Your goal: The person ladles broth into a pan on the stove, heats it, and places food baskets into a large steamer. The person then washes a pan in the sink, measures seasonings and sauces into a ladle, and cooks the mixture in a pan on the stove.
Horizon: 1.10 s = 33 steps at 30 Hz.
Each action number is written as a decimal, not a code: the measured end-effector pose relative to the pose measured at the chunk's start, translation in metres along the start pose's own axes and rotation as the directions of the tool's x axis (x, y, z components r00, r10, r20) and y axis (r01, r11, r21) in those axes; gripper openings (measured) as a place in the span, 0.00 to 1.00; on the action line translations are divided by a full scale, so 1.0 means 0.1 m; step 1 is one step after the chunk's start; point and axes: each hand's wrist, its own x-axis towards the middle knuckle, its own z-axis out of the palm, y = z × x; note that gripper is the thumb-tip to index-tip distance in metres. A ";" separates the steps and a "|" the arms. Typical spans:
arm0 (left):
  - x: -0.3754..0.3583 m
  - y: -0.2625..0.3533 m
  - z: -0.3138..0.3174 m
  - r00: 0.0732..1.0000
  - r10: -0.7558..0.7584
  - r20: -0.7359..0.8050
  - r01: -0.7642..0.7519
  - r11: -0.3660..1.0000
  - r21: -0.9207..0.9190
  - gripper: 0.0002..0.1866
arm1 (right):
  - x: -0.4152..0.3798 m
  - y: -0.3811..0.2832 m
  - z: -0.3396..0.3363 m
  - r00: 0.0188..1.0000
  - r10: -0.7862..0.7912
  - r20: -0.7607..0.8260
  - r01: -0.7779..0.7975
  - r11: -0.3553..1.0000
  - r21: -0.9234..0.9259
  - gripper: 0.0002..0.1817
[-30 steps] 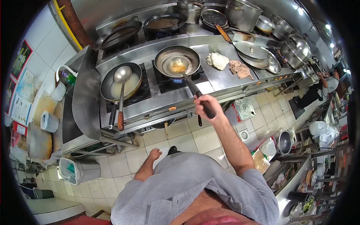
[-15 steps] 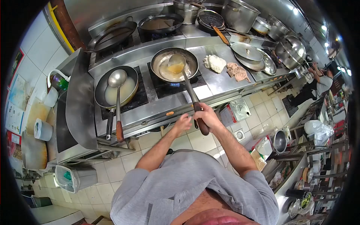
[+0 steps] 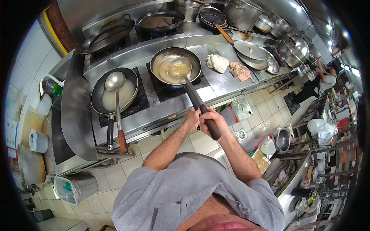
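My right hand (image 3: pixel 212 121) is wrapped round the dark handle of a long ladle (image 3: pixel 193 96). The ladle's bowl lies in a frying pan (image 3: pixel 156 61), amid a yellowish liquid (image 3: pixel 165 71). Close beside it, my left hand (image 3: pixel 192 118) is closed on the pan's handle, partly hidden under the ladle. To the left, a second frying pan (image 3: pixel 135 90) holds cloudy pale liquid. A metal ladle (image 3: pixel 115 81) with a wooden handle end rests across that pan, untouched by either hand.
A white cloth (image 3: pixel 217 63) and a pinkish cloth (image 3: pixel 241 71) lie right of the pan, near metal lids (image 3: pixel 250 52). Large pans and pots (image 3: pixel 243 15) line the back burners. A bin (image 3: pixel 77 188) stands at lower left; another person (image 3: pixel 323 81) is at far right.
My left hand has moved up and forward and closed on the pan's handle. The ladle's bowl has dropped lower into the pan's liquid. The view has shifted slightly.
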 end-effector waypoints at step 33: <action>-1.17 -1.04 -3.24 0.915 0.073 -0.398 0.359 0.306 0.882 0.30 | 0.04 0.31 -0.43 0.995 -0.093 -0.032 0.077 0.939 -0.335 0.31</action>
